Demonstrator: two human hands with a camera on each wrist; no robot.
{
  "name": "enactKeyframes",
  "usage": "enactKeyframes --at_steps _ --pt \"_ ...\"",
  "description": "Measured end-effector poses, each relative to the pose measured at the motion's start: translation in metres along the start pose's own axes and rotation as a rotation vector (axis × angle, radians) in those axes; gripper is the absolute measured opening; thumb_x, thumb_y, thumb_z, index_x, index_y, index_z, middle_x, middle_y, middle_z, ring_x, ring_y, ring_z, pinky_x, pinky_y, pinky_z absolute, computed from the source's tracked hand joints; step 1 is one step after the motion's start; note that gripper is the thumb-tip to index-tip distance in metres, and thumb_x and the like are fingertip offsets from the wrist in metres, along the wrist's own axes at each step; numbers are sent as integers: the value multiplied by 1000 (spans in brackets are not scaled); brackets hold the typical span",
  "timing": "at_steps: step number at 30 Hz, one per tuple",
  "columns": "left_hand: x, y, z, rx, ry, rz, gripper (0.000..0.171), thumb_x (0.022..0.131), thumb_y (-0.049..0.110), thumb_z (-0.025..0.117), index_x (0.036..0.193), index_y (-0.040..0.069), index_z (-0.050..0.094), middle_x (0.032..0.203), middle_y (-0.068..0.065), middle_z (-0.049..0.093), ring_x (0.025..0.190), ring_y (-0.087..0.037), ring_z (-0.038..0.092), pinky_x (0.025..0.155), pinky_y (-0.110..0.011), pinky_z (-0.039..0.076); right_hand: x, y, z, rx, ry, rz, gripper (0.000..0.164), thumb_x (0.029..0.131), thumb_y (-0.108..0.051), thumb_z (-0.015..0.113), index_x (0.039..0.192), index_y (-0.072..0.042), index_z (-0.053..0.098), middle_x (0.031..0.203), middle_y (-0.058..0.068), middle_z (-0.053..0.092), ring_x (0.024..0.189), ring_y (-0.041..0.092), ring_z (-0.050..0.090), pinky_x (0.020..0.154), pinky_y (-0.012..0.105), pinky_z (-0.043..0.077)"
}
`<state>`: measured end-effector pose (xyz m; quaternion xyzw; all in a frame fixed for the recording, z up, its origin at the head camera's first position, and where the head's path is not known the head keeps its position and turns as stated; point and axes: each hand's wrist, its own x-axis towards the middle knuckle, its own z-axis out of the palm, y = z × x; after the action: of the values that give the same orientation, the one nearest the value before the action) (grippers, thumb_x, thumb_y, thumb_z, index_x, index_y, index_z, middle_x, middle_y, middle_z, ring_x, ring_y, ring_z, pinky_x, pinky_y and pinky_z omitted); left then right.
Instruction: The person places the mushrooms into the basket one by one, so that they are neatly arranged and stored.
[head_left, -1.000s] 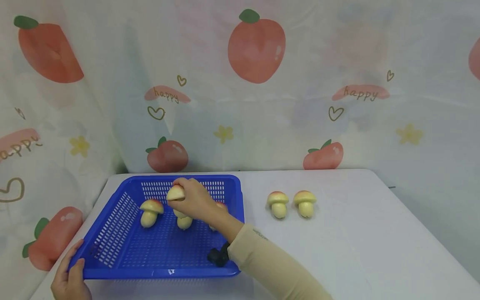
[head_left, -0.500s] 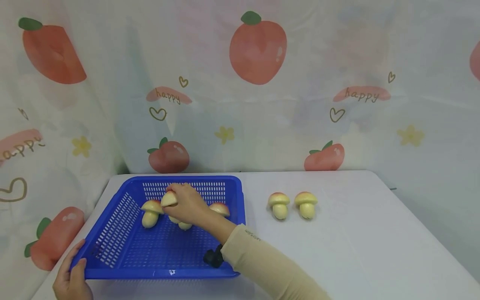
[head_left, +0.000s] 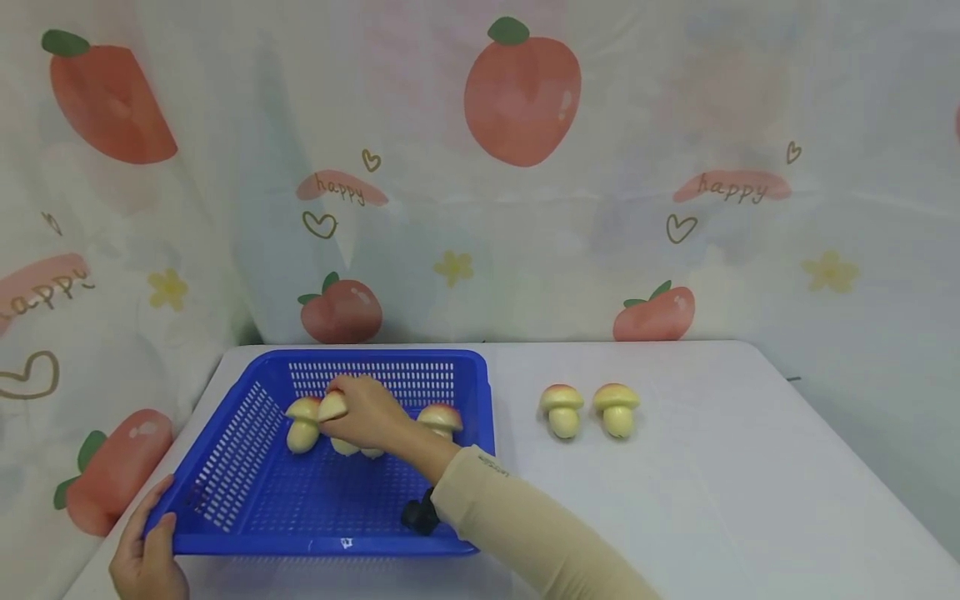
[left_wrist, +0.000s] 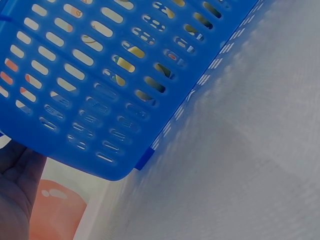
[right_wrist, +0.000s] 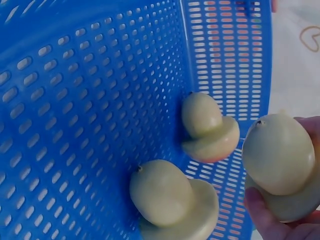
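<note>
cream mushroom (right_wrist: 284, 170), plump stem (right_wrist: 279, 152), domed cap (right_wrist: 290, 206), top perhaps reddish

Smooth plastic basket (head_left: 322, 547) with a soft sheen; smooth, glossy artificial mushrooms (head_left: 617, 400); matt cloth sleeve (head_left: 532, 525); matt, lightly creased, cloth-like backdrop (head_left: 540, 250).

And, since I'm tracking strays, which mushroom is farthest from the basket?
The rightmost mushroom on the white table; its neighbour sits nearer the basket.

Basket (head_left: 322, 546) is blue; mushrooms (head_left: 618, 419), cream with red-tinged caps (head_left: 439, 417); sleeve (head_left: 540, 533), beige; table (head_left: 675, 500), white; pale backdrop (head_left: 562, 242) bears red fruit (head_left: 522, 104), yellow flowers (head_left: 453, 267).
</note>
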<state>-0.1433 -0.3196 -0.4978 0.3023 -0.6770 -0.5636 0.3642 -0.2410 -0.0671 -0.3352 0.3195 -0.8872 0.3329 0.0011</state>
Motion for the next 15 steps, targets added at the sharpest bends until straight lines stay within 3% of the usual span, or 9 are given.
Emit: enactKeyframes --at_steps 10,15 --pt "2 -1 0 21 11 -24 41 94 10 39 124 31 58 128 7 53 113 -9 50 97 -26 36 2 -2 5 67 -32 69 36 76 -21 73 107 -7 61 78 -3 56 65 7 49 52 17 40" --pt "1 -1 1 -12 13 -28 41 93 9 40 123 29 59 128 6 54 113 -9 50 96 -23 36 3 -2 9 19 -57 107 35 75 -26 73 106 -12 63 79 -8 56 67 5 49 53 18 40"
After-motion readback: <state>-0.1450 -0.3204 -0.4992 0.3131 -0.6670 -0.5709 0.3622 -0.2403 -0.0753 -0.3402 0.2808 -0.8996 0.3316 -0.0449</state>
